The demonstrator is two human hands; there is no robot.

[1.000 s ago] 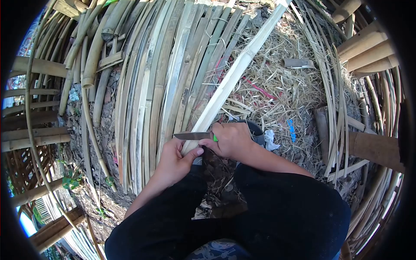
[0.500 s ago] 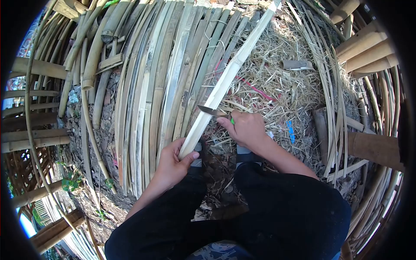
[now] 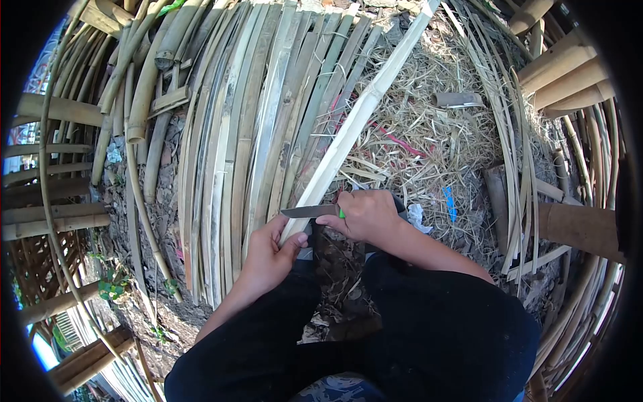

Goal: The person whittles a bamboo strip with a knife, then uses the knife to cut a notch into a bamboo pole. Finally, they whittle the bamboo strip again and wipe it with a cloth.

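From the head camera I am looking down past my dark trousers (image 3: 442,321) at both my hands. My left hand (image 3: 268,252) is pinching the near end of a pale bamboo strip (image 3: 351,127), the thumb lying on top and the fingers curling round the far side. The strip is slanting away from me, up and to the right, its far end reaching the top edge of the view. My right hand (image 3: 367,216) is closing round the handle of a knife (image 3: 301,212); a bit of green is showing at the grip, and the rest of the handle is hiding in my fist. The blade is lying across the strip just above my left fingers, its tip pointing left.

To the left of the strip, a row of bamboo slats (image 3: 234,147) is lying side by side. To the right, shavings (image 3: 429,127) are covering the ground, with a reddish ribbon (image 3: 402,146), a blue scrap (image 3: 449,203) and a crumpled white scrap (image 3: 416,218) resting among them. A short bamboo piece (image 3: 459,100) is lying farther up, and long thin strips (image 3: 504,127) are running down beyond the shavings. At far left, thicker poles (image 3: 144,94) are leaning near the slats.
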